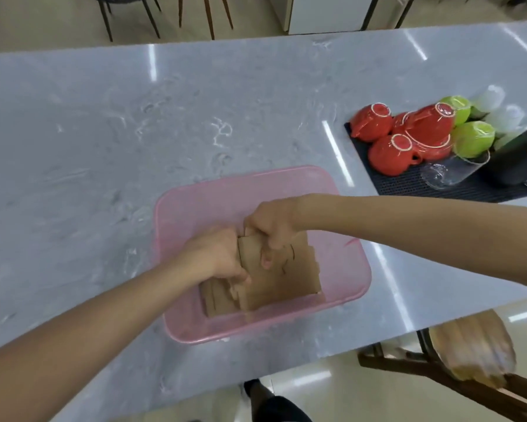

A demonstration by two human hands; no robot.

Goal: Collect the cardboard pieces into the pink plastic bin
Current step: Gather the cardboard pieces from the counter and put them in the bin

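Grey marbled stone countertop (88,141): wide and glossy, with pale streaks of reflected light; bare on the left side.
Left hand (218,254): reaching in from the lower left over the bin, fingers curled around the left edge of the cardboard stack, knuckles up.
Translucent pink plastic bin (352,271): rectangular with rounded corners, standing near the front edge of the countertop; both hands inside its rim.
Brown flat cardboard pieces (282,278): several sheets overlapping in a loose stack, inside the bin, tilted a little; dark thin marks on the top sheet; whether touching the bin floor, cannot tell.
Right hand (272,225): coming from the right, closed on the upper edge of the top cardboard sheet, thumb pressed on its face, other fingers hidden behind.
Black perforated rubber mat (408,185): lying on the countertop to the right of the bin, well apart from it.
Red glazed ceramic teapot and cups (408,138): turned upside down on the mat, close together.
Lime green round cups (473,138): also upside down, just beside the red pieces.
Clear glass cup (455,172): lying on its side at the front of the mat.
Black container (517,161): at the right end of the mat, partly cut by the frame edge.
Wooden chair (469,357): below the right front corner of the countertop, blurred.
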